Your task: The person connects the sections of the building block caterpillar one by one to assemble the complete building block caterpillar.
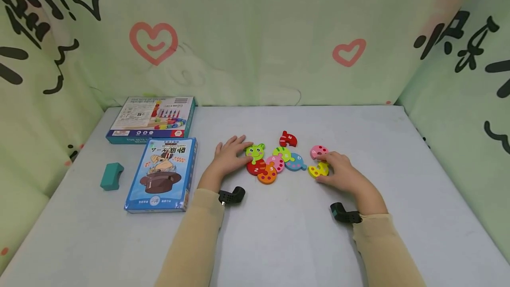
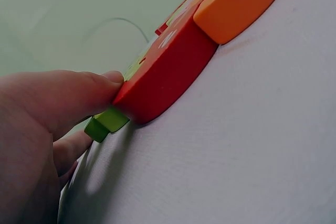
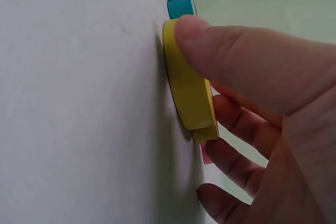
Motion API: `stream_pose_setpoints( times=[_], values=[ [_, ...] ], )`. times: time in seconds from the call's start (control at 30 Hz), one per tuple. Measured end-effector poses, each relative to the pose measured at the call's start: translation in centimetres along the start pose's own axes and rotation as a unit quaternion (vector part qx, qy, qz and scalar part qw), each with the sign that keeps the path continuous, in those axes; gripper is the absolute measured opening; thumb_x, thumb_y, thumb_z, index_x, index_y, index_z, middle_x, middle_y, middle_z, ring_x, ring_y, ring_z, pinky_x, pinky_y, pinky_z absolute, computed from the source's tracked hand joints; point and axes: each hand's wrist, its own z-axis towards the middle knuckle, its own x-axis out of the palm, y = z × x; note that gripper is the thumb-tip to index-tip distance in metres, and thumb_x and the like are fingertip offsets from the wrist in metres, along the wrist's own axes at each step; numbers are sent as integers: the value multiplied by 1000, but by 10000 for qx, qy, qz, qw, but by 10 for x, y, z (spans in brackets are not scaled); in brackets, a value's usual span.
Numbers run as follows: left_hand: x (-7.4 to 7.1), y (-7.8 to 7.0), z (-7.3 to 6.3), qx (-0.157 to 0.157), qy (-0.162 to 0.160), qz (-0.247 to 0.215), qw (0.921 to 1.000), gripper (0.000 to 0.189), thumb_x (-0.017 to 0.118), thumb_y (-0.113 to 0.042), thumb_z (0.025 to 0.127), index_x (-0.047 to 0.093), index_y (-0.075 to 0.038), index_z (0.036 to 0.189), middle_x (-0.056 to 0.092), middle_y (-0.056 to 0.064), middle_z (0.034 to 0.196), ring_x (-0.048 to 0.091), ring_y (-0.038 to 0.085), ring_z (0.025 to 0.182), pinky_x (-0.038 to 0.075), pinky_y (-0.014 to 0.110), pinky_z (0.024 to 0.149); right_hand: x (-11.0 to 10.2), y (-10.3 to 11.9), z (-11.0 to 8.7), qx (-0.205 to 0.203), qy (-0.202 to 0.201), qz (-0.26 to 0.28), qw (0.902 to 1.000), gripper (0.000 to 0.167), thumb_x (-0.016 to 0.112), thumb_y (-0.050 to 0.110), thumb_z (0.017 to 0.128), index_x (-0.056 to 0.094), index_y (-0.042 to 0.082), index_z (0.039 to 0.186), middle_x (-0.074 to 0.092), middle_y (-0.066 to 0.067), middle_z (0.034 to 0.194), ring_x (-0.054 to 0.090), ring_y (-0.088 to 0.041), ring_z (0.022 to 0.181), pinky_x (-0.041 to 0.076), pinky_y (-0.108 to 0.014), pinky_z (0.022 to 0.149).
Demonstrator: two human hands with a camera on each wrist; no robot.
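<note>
The right grip [image 1: 343, 174] curls round the yellow piece [image 3: 186, 90].

On the white bench [image 1: 279, 242], a blue box [image 1: 162, 175] printed with a hat is laid just before a teal-edged box [image 1: 149, 119], a teal block [image 1: 111, 176] is set left of the blue box, and a heart-printed pale green curtain [image 1: 255, 34] is hung behind.

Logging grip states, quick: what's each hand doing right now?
Left hand: open, touching the green animal-face piece.
Right hand: holding the yellow piece between thumb and fingers.
</note>
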Motion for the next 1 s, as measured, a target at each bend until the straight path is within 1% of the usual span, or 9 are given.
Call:
stream_pose_setpoints(
  times=[0.17,0.27,0.43,0.5,0.6,0.7,0.8,0.9,1.0],
  values=[
    [0,0,1,29,20,-19,10000,50,52,-42,86,46,-28,133,25,-3,150,11,20,141,-2,55,110,1,-1,-1,118,162,100,9997,60,64,18,80,42,10,135,34,-19,139,25,-39,124,34,-58,97],
    [0,0,1,16,16,2,10000,50,53,-43,86,46,-29,133,25,-3,150,11,20,141,-2,55,110,0,-2,-2,140,227,142,9995,62,64,18,79,40,12,136,29,-19,143,21,-40,127,34,-61,96],
    [-1,-1,1,-5,33,5,10000,50,53,-43,86,46,-29,133,25,-3,150,11,20,141,-2,55,110,1,-2,-1,159,83,218,9996,62,68,26,79,44,7,133,28,-22,138,25,-41,125,34,-61,95],
    [-1,-1,0,-11,44,-8,10000,50,53,-43,85,46,-29,133,25,-3,151,11,20,141,-2,55,110,1,-1,0,206,85,265,9994,61,67,25,79,45,7,132,28,-22,135,26,-41,123,36,-60,95],
    [-1,0,0,-15,43,-8,10000,50,53,-43,86,46,-29,133,25,-3,151,10,20,141,-2,55,110,1,-1,0,198,191,325,9991,58,65,21,80,45,8,132,27,-23,135,26,-41,122,38,-59,93],
    [0,0,1,12,23,-2,10000,50,52,-43,86,46,-29,133,25,-4,151,11,20,141,-2,55,110,-1,-1,-1,119,308,243,9992,63,65,22,79,42,8,135,27,-23,136,25,-42,123,36,-61,93],
    [1,0,1,19,4,10,10000,50,52,-43,86,45,-29,133,25,-4,151,11,20,141,-2,55,110,-1,-1,-1,3,310,55,9995,65,67,25,79,40,9,136,32,-23,136,27,-43,123,35,-62,94],
    [1,0,1,7,0,9,10000,50,53,-43,86,45,-29,133,25,-4,150,11,20,141,-2,55,110,2,0,1,-58,271,-78,9996,60,67,25,79,44,10,133,37,-22,132,30,-41,121,36,-60,93],
    [0,0,0,11,5,16,10000,51,53,-43,85,45,-29,133,25,-3,150,12,20,141,-2,55,110,6,3,2,-16,205,4,9998,56,65,21,80,46,9,130,38,-21,130,33,-39,119,38,-58,93]
  ],
)
